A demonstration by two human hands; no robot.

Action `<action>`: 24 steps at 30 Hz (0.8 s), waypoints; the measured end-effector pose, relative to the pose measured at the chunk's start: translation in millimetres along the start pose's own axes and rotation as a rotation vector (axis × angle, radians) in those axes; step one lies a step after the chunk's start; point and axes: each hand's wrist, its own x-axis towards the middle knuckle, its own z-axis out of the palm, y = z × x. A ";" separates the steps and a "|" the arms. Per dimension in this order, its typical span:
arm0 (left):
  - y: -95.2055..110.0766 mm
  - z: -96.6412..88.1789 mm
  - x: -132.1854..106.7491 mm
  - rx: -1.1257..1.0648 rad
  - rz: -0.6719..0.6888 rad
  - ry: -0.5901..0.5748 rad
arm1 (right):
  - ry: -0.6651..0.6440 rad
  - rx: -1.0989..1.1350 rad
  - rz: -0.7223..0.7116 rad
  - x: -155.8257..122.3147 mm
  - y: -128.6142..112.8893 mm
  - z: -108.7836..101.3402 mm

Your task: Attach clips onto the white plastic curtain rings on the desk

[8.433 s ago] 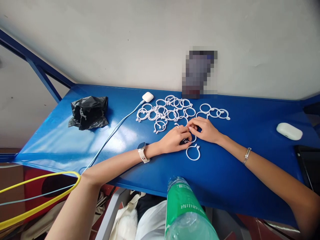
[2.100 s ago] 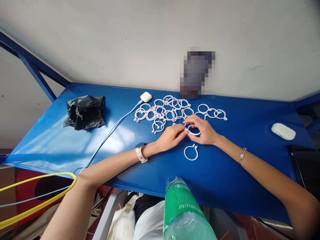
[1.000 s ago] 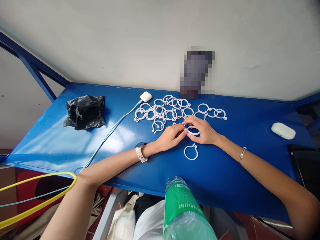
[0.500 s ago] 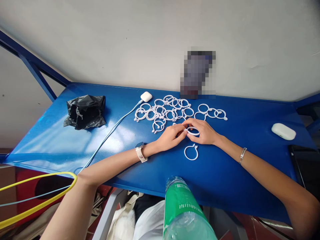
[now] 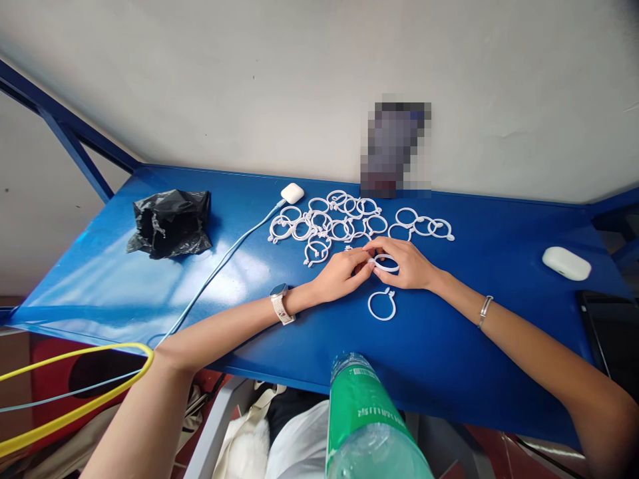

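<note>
Both hands meet over the middle of the blue table (image 5: 150,279). My right hand (image 5: 407,263) curls around a white plastic ring (image 5: 387,263), and my left hand (image 5: 344,274) pinches the same ring at its left side. A watch sits on my left wrist and a bracelet on my right. Another white ring (image 5: 382,305) lies flat just in front of the hands. Behind them a heap of several white rings (image 5: 329,223) is spread out, with a short row of three rings (image 5: 422,226) to its right.
A crumpled black bag (image 5: 170,223) lies at the left. A white charging case (image 5: 292,193) with a cable (image 5: 219,269) sits behind the heap. Another white case (image 5: 566,263) and a dark tablet (image 5: 606,332) are at the right. A green bottle (image 5: 367,419) stands close below.
Over the last two seconds the hands stay in place on the ring with only slight finger motion. Earlier they were lower, pressed together over it.
</note>
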 end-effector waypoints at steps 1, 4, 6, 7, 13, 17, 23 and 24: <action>-0.1 0.1 0.0 -0.001 0.004 0.000 | 0.001 0.000 -0.002 0.1 -0.1 0.0; -0.4 0.4 0.0 0.003 0.005 -0.002 | 0.004 -0.007 -0.003 0.1 -0.2 -0.3; -0.7 0.6 0.0 0.006 0.005 -0.003 | 0.004 -0.013 -0.005 -0.1 -0.2 -0.5; -0.7 0.7 0.0 0.007 0.007 -0.001 | 0.004 -0.016 -0.006 -0.2 -0.1 -0.6; -0.1 0.4 0.4 0.003 0.023 0.011 | 0.000 -0.021 0.007 -1.1 0.8 0.0; 0.6 0.2 0.7 0.000 0.021 0.012 | -0.005 -0.018 0.011 -1.6 1.3 0.6; 0.6 0.1 0.8 -0.001 0.008 0.013 | -0.005 -0.018 0.024 -1.3 0.9 0.1; 0.5 0.1 0.9 -0.002 0.006 0.014 | -0.006 -0.018 0.028 -1.2 0.8 0.1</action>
